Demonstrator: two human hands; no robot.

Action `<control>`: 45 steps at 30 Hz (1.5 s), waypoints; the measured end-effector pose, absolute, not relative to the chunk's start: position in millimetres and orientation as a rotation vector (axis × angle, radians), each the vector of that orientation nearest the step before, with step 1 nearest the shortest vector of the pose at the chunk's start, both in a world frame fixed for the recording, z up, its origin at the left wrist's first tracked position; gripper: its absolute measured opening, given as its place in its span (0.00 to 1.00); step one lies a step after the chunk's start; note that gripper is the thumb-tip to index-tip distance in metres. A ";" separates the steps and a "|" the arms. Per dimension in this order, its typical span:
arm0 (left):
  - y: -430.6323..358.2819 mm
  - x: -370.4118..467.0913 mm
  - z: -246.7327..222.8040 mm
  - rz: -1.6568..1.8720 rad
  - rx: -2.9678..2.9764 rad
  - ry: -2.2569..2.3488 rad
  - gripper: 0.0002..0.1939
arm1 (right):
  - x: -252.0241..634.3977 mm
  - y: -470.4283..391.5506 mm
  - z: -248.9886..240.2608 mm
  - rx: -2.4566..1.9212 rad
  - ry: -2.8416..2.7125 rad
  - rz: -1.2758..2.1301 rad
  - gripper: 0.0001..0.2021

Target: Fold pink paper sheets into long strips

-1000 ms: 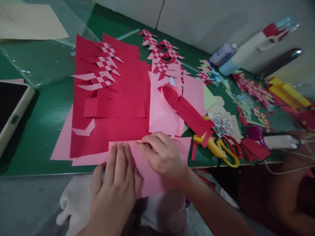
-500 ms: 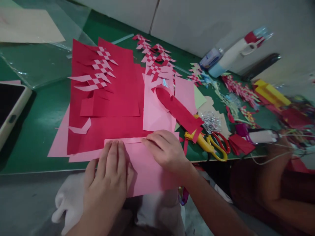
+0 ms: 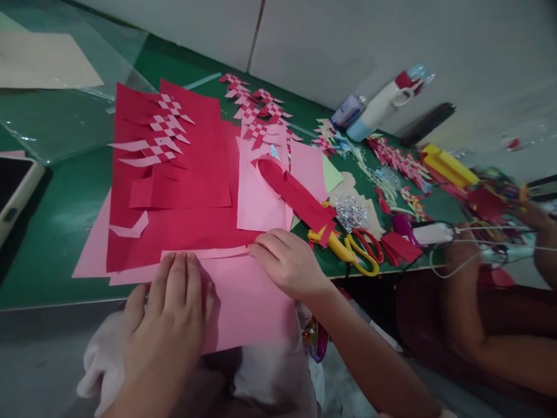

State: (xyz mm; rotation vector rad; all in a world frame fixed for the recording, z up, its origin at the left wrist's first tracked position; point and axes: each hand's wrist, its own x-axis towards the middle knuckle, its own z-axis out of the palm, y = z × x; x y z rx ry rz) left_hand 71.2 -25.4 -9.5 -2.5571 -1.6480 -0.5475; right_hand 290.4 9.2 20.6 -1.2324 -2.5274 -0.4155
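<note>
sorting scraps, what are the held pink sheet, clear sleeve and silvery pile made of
Pink sheet: matte paper, by its narrow flat fold. Clear sleeve: glossy plastic film, likely; green shows through. Silvery pile: shiny, perhaps metal; glints leave it open.

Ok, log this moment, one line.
left hand: flat on pink sheet | right hand: fingertips at its folded edge | rest: phone left, yellow scissors right

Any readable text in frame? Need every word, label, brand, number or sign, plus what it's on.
None legible.
Small blue-and-white bottle: label present, too blurred to read.
Tall white bottle: no lettering I can make out.
White cabled block: too small and blurred to tell.
Phone: dark screen, no text visible.
Folded pink sheet: no print visible.
</note>
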 end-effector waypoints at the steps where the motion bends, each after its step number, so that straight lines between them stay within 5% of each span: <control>1: -25.5 70.7 -9.6 -0.536 -2.557 -1.640 0.39 | 293.2 10.1 22.4 -1.229 -2.559 -0.394 0.11; 45: -30.3 83.2 10.1 -0.287 -2.637 -1.569 0.39 | 317.2 2.4 19.8 -0.946 -2.621 -0.322 0.14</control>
